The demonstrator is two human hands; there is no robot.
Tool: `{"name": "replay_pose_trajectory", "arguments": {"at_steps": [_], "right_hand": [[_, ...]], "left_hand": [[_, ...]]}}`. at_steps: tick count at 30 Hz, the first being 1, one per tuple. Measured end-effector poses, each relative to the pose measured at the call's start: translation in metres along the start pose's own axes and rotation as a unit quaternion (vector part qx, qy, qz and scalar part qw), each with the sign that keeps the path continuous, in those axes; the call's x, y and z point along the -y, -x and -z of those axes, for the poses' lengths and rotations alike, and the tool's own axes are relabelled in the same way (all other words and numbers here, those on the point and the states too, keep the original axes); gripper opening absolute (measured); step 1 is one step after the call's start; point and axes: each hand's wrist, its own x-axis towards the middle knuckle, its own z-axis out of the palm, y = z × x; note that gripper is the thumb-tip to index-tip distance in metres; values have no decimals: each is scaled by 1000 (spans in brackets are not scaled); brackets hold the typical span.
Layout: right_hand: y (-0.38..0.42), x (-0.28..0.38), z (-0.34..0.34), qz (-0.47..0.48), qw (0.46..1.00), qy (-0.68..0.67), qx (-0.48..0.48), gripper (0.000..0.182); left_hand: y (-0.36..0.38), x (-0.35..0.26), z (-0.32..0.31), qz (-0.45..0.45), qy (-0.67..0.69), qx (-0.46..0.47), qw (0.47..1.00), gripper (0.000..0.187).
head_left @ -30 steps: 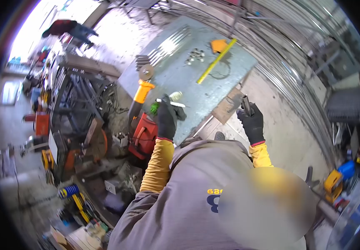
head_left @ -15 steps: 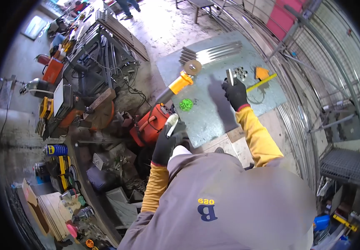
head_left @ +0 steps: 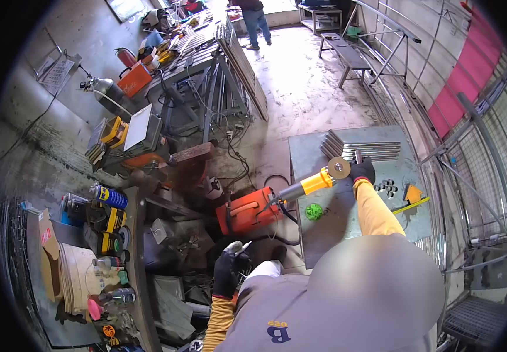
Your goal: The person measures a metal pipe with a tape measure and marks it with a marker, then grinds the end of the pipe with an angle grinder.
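My right hand, in a black glove, is closed around a short metal tube. It is over the grey metal table, right beside the disc of an orange angle grinder. Long metal tubes lie just behind it, and several short rings lie to its right. My left hand, also gloved in black, is low beside my body, closed on a pale, narrow object that I cannot identify.
A red case stands left of the table, with cables around it. On the table are a green tangle, an orange arrow-shaped piece and a yellow strip. Further back a person stands near a bench.
The view has tilted up and shows more of the far floor. My right hand has moved left and away, to the grinder disc, still with the tube. My left hand is lower, farther from the table.
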Motion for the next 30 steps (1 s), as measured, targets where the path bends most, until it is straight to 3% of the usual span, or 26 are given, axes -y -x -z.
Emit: {"name": "replay_pose_trajectory", "arguments": {"at_steps": [2, 5, 10, 17, 18, 19, 20, 21, 22, 23, 25, 27, 29, 30], "right_hand": [[-5, -8, -1, 32, 996, 77, 21, 60], [-1, -9, 8, 59, 990, 110, 64, 57], [24, -11, 35, 50, 977, 166, 123, 47], [66, -73, 48, 95, 982, 127, 107, 45], [77, -85, 49, 35, 988, -33, 148, 38], [91, -96, 52, -27, 964, -192, 183, 31], [108, -108, 54, -47, 927, -318, 194, 25], [130, -114, 58, -67, 873, -439, 200, 19], [154, -113, 74, -100, 827, -506, 224, 17], [172, -113, 80, -108, 826, -509, 218, 17], [203, -126, 86, -207, 597, -732, 255, 22], [218, -143, 86, -191, 592, -739, 258, 24], [228, -144, 90, -124, 543, -772, 308, 25], [233, -141, 95, -131, 563, -760, 296, 29]], "left_hand": [[-3, 5, 6, -19, -7, -39, 999, 43], [-16, 1, -4, 3, 38, -36, 999, 41], [-37, -13, -48, 24, 15, 50, 998, 39], [-57, -5, -102, -35, -123, 179, 976, 43], [-55, -11, -112, -17, -106, 205, 973, 42], [-53, -17, -123, 3, -89, 230, 969, 41], [-52, -21, -132, -50, -135, 242, 960, 40], [-53, -19, -139, -47, -136, 246, 958, 40], [-55, -15, -147, -2, -84, 279, 957, 39], [-55, -12, -153, 46, -33, 310, 949, 39], [-57, -11, -167, 57, -32, 347, 936, 39], [-61, -16, -185, 40, -89, 417, 904, 39], [-65, -10, -196, 27, -93, 439, 893, 41], [-76, 14, -195, 38, -87, 423, 901, 39]]}}
